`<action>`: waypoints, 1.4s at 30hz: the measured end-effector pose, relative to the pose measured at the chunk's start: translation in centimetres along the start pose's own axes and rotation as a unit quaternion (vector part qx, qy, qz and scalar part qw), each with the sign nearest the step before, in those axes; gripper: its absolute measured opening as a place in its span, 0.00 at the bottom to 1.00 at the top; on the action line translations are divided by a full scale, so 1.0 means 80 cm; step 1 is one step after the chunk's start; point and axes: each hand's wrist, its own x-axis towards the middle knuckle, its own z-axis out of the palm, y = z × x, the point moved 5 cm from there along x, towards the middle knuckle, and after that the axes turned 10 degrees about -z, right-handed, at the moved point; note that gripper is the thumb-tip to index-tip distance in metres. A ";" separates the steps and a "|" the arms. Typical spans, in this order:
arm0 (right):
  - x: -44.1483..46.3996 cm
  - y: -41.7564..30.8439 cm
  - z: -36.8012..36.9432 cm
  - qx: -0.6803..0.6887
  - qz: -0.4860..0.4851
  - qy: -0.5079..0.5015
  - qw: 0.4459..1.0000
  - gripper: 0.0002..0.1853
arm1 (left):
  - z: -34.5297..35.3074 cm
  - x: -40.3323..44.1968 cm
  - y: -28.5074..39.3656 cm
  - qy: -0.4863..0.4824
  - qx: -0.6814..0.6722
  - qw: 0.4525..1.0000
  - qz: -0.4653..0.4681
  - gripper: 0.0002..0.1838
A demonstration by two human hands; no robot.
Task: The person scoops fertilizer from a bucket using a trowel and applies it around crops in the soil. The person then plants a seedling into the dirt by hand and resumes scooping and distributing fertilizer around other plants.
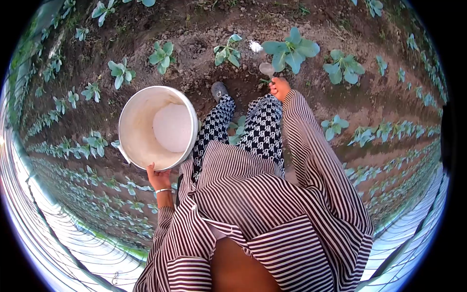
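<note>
A white bucket (pixel 127 127) is tilted toward me on the left, with a layer of white granular material (pixel 173 128) inside. My left hand (pixel 159 179) grips its near rim. My right hand (pixel 279 88) is closed around the handle of a metal spoon (pixel 266 69), whose bowl is over the soil just short of a large leafy seedling (pixel 293 50). A small heap of white material (pixel 255 46) lies on the soil or is in the air beside that seedling; I cannot tell which. A smaller seedling (pixel 227 51) grows to its left.
Rows of leafy seedlings run across the brown soil (pixel 204 24) on both sides. More plants stand at the right (pixel 343 66) and left (pixel 121 73). A shoe (pixel 219 91) is between the rows, and leaves show between my legs. Greenhouse sheeting (pixel 97 253) curves along the edges.
</note>
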 end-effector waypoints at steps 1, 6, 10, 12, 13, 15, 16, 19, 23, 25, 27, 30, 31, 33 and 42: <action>-0.023 -0.005 0.001 -0.007 -0.003 -0.015 1.000 0.08 | 0.004 0.005 0.004 -0.028 0.007 1.000 -0.006 0.25; -0.123 -0.030 -0.031 0.015 -0.070 -0.020 0.997 0.07 | 0.028 0.068 0.011 -0.069 0.043 0.996 -0.044 0.25; -0.169 -0.055 -0.080 0.038 -0.103 0.024 0.994 0.07 | 0.050 0.070 0.006 -0.093 0.072 0.992 -0.038 0.27; -0.181 -0.052 -0.101 0.050 -0.101 0.056 0.992 0.07 | 0.052 0.080 0.004 -0.077 0.077 0.993 -0.049 0.28; -0.182 -0.049 -0.110 0.058 -0.097 0.066 0.991 0.07 | 0.057 0.082 0.006 -0.079 0.080 0.992 -0.049 0.29; -0.181 -0.044 -0.122 0.073 -0.086 0.081 0.990 0.08 | 0.059 0.080 0.008 -0.078 0.069 0.993 -0.059 0.30; -0.178 -0.041 -0.122 0.079 -0.077 0.077 0.991 0.08 | 0.062 0.081 0.008 -0.078 0.062 0.993 -0.063 0.30; -0.170 -0.040 -0.112 0.083 -0.058 0.081 0.992 0.08 | 0.052 0.082 0.005 -0.071 0.048 0.994 -0.064 0.30; -0.155 -0.054 -0.072 0.069 -0.059 0.054 0.994 0.11 | 0.039 0.090 0.002 -0.050 0.022 0.997 -0.058 0.29; -0.144 -0.070 -0.052 0.053 -0.054 0.035 0.997 0.11 | 0.036 0.094 -0.005 -0.039 0.018 0.997 -0.058 0.28; -0.133 -0.081 -0.037 0.039 -0.050 0.017 0.998 0.11 | 0.027 0.096 -0.014 -0.008 0.011 0.998 -0.056 0.26; -0.125 -0.101 -0.024 0.023 -0.056 0.020 0.998 0.11 | 0.029 0.094 -0.023 -0.019 0.014 0.998 -0.059 0.26; -0.121 -0.108 -0.023 0.012 -0.061 0.021 0.998 0.10 | 0.036 0.092 -0.025 -0.020 -0.005 0.998 -0.053 0.26; -0.115 -0.127 -0.021 -0.003 -0.063 0.018 0.998 0.11 | 0.039 0.099 -0.032 -0.003 -0.029 0.997 -0.072 0.28; -0.147 -0.134 0.020 -0.127 -0.092 -0.017 0.988 0.14 | 0.012 0.164 -0.045 0.019 -0.129 0.977 -0.166 0.26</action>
